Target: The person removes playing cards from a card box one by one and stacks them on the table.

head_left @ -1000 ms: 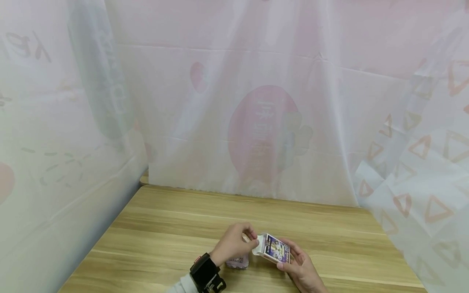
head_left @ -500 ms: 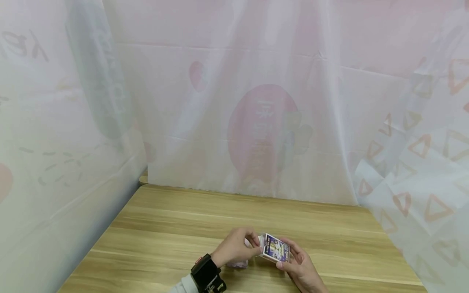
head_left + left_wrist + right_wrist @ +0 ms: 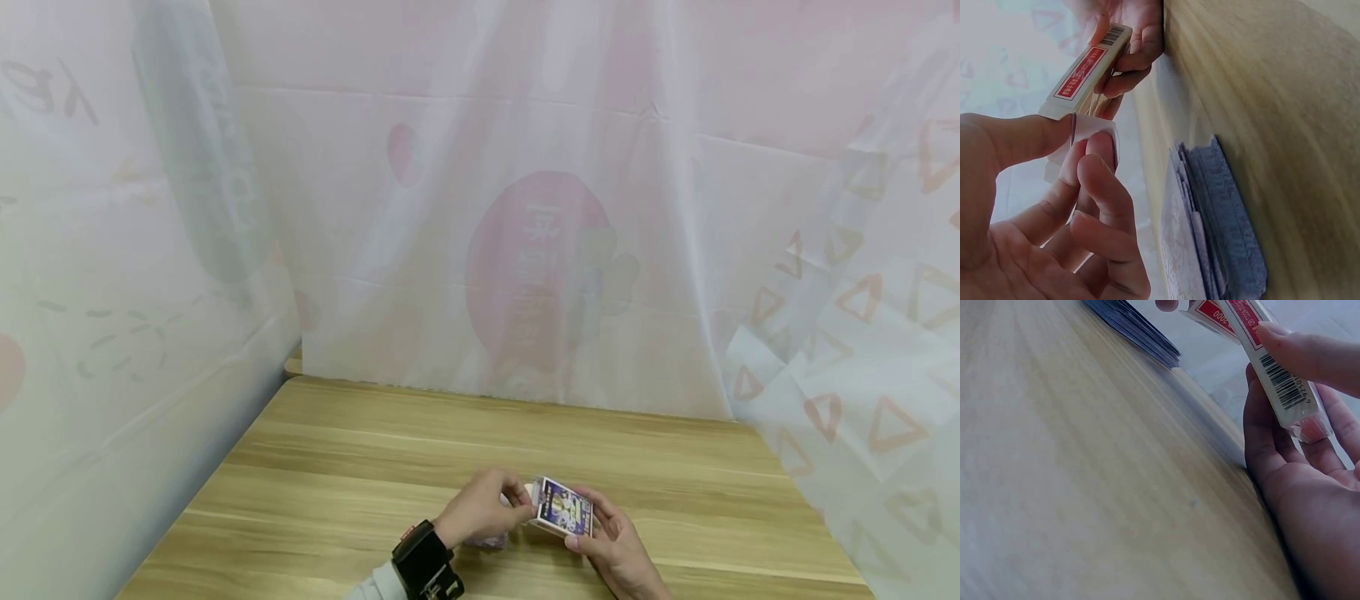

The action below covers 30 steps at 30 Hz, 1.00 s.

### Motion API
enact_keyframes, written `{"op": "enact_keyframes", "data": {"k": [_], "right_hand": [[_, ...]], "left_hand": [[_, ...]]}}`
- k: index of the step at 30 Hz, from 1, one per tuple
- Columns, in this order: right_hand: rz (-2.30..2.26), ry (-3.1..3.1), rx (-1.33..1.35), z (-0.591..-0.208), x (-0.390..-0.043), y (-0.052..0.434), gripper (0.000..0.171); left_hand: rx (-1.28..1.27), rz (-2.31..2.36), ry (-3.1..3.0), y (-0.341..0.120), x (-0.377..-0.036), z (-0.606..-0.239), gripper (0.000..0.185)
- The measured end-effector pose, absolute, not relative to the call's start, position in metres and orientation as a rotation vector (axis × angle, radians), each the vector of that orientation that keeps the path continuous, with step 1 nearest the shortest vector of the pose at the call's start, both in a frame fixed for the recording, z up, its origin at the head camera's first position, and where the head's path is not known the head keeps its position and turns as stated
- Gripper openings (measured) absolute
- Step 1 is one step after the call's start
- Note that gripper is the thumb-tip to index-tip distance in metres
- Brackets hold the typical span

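Note:
A small card box [image 3: 566, 508] with a purple and yellow printed face is held up over the table by my right hand [image 3: 622, 554], thumb on one edge and fingers around the other. My left hand [image 3: 483, 502] pinches the pale flap [image 3: 1092, 126] at the box's open end between thumb and fingertips, as the left wrist view shows. In the right wrist view the box's narrow side carries a barcode [image 3: 1282, 381] and a red label. Beneath my left hand a stack of playing cards [image 3: 1216, 219] lies on the table, mostly covered in the head view.
The wood-grain table [image 3: 360, 433] reaches back to a pale printed curtain [image 3: 420, 250]. Similar sheets hang along the left and right sides. A black wrist device [image 3: 425, 560] is strapped above my left hand.
My left hand has shifted slightly right and down, closer to the box, and its fingers now cover more of the flap. The right hand and the box have stayed nearly still.

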State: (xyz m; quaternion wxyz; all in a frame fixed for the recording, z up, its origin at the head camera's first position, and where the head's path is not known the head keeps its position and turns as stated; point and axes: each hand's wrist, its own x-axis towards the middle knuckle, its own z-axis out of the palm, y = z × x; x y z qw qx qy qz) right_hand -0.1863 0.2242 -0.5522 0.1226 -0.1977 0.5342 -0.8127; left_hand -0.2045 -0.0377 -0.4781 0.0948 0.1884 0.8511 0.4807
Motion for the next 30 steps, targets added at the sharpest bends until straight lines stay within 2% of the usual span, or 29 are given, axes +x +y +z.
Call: {"op": "enact_keyframes", "data": {"k": [12, 30], "right_hand": [[-2.378, 1.530, -0.607, -0.550, -0.186, 0.226, 0.069], [-2.402, 1.489, -0.639, -0.551, -0.186, 0.225, 0.070]], "left_hand": [[0.569, 1.450, 2.525, -0.044, -0.208, -0.473, 0.010], [0.416, 1.569, 2.528, -0.054, -0.215, -0.469, 0.012]]}}
